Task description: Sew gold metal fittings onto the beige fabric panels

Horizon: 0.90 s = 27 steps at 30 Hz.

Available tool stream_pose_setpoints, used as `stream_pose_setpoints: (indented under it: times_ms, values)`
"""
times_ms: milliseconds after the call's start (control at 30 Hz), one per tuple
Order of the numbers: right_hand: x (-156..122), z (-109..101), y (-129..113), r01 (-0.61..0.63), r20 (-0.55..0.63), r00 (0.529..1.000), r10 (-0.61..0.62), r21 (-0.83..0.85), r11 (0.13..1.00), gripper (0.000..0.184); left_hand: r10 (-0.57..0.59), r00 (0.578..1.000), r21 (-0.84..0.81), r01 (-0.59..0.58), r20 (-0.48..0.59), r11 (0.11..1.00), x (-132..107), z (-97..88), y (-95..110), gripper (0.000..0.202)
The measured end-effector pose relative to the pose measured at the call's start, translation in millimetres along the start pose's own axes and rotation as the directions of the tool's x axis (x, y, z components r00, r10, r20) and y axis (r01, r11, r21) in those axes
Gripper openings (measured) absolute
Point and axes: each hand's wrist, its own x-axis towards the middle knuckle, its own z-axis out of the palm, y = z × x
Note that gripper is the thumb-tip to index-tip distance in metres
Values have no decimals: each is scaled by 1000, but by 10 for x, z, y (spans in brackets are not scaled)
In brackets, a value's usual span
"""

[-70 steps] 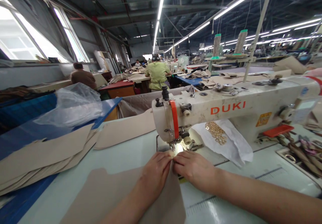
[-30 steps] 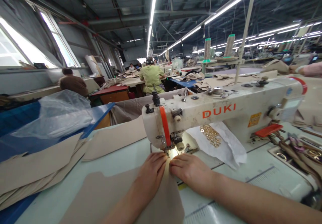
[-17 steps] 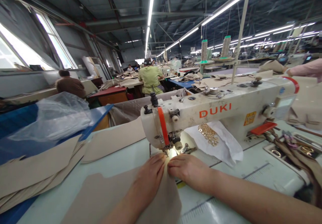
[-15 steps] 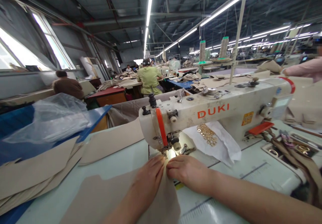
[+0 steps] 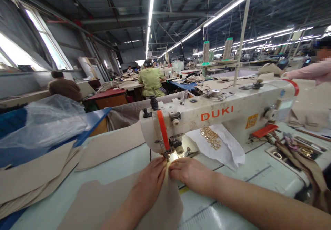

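A beige fabric panel [image 5: 103, 197] lies under the needle area of a white sewing machine [image 5: 191, 111] and hangs toward me. My left hand [image 5: 148, 181] is closed, its fingers together on the panel just left of the presser foot [image 5: 167, 156]. Opposite it, my right hand [image 5: 191, 173] pinches the panel's edge close to the foot, thumb side down and fingers curled. The fingertips of both hands nearly meet under the machine's lamp. My hands hide the exact stitching spot.
Beige panels are stacked at left [image 5: 33, 175], with another panel [image 5: 111, 145] behind. Gold metal pieces [image 5: 210, 138] rest on white paper [image 5: 232, 154]. At right, straps [image 5: 302, 168] cross a parts tray [image 5: 287, 164]. Co-workers sit farther off; a pink sleeve [image 5: 307, 68] shows at right.
The whole view has shifted slightly, so things appear a little farther left. My hands keep nearly the same hold on the panel by the presser foot.
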Motion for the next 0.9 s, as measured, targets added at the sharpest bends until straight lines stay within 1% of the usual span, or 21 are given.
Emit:
stream_pose_setpoints:
  times_ms: [200,400,533,600,667,800,900]
  values:
    - [4,-49,-24,-13,19,1000,12,25,1000,11,-12,1000,-30,12,6,999,-19,11,-5,31]
    - [0,-75,-45,-40,18,999,39,47,998,13,-11,1000,-15,11,-20,1000,-9,6,25,31]
    - [4,-96,-42,-45,28,999,43,56,997,14,-6,1000,-19,5,-27,1000,30,-8,45,31]
    - [5,-97,-48,-35,25,999,33,56,998,15,-17,999,-21,16,-34,1000,9,-26,51,30]
    - [3,-86,-78,6,18,1000,-7,59,998,18,-20,999,-35,18,-42,999,-66,-58,66,29]
    - [-8,-29,-200,120,-1,993,-120,49,992,22,-38,997,-57,34,-68,998,-324,-165,151,29]
    - [-16,12,-283,172,-20,985,-172,24,985,23,-79,996,-33,78,-27,996,-480,-265,229,32]
